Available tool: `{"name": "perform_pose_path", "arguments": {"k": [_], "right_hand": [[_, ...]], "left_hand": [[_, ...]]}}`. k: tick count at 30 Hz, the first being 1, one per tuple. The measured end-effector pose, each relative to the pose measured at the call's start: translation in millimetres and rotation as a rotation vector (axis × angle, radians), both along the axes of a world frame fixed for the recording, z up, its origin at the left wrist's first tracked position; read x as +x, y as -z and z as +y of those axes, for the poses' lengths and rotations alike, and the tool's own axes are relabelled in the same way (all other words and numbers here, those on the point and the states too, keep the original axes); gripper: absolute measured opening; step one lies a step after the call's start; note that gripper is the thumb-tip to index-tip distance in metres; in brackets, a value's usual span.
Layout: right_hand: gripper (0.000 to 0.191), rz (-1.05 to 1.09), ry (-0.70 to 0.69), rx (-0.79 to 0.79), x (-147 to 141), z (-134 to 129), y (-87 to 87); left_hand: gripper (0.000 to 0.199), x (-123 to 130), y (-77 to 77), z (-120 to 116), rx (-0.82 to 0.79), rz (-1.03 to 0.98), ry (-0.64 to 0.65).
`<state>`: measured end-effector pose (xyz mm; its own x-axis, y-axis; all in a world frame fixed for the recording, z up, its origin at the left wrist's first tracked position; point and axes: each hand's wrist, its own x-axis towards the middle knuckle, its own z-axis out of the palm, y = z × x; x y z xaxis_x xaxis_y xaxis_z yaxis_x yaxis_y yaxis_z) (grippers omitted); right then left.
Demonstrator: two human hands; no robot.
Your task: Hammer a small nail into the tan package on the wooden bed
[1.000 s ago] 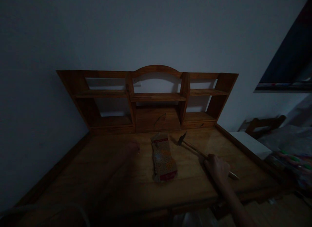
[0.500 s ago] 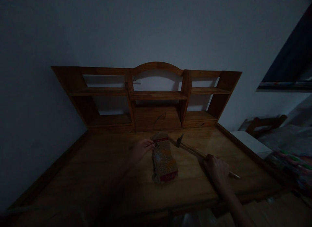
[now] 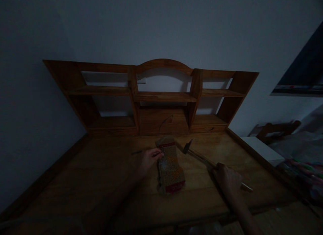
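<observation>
Head view, dim light. Gripping hammer [image 3: 187, 147] in right hand [image 3: 228, 178], with fingers wrapped tight round the handle and its butt poking out behind the palm. Can't tell if touching worktop [image 3: 202, 196] at the head. Pinching small shiny piece [image 3: 163, 155] in left hand [image 3: 148, 159], with fingers nearly closed; too small to identify. Holding it at the upper left edge of cardboard pack [image 3: 171, 166]. Found that pack lying roughly mid-worktop, between the hands, left of the hammer head and apart from it. Looks crumpled and ragged-edged, speckled, with a red band at each end. Can't see inside it, so can't tell contents. Just left of the left hand, on the worktop: thin dark stick [image 3: 136, 152]. Along the back, shelf unit [image 3: 164, 62] with open compartments in left, centre and right sections. Through the upper centre compartment: white wall and part of wall socket [image 3: 141, 80]. Below that, closed front panel [image 3: 151, 122] with a dark curved line on it; can't tell contents. Under the right compartments, shut drawer [image 3: 200, 129]. Off to the right: white surface [image 3: 261, 149], wooden chair back [image 3: 277, 129], then clear plastic [image 3: 300, 145] near colourful items [image 3: 299, 171]. Too dark to identify those.
</observation>
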<state>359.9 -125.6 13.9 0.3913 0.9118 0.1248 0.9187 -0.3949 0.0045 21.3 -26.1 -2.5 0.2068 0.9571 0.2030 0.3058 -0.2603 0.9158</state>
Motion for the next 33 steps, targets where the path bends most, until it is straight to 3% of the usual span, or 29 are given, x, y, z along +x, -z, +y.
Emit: {"name": "perform_pose_path", "arguments": {"k": [5,9,13,20,27,33], "right_hand": [[0.031,-0.004,-0.006,0.003,2,1,5.4],[0.031,0.003,-0.007,0.004,4,0,6.6],[0.030,0.003,-0.025,0.023,4,1,3.4],[0.033,0.074,0.005,0.083,-13,-1,-22.7],[0.034,0.097,-0.040,0.090,-49,-4,-60.5],[0.026,-0.011,-0.094,0.132,-70,-4,-69.1]], "left_hand": [[0.021,0,2.3,-4,0.071,0.121,-0.008],[0.022,0,-4.2,-11,0.176,0.262,-0.011],[0.021,2,-11.8,-16,0.237,0.274,0.009],[0.021,2,-16.3,-18,0.208,0.271,-0.005],[0.020,2,-5.7,-15,0.179,0.215,-0.066],[0.021,1,-1.0,-14,0.182,0.197,-0.061]]}}
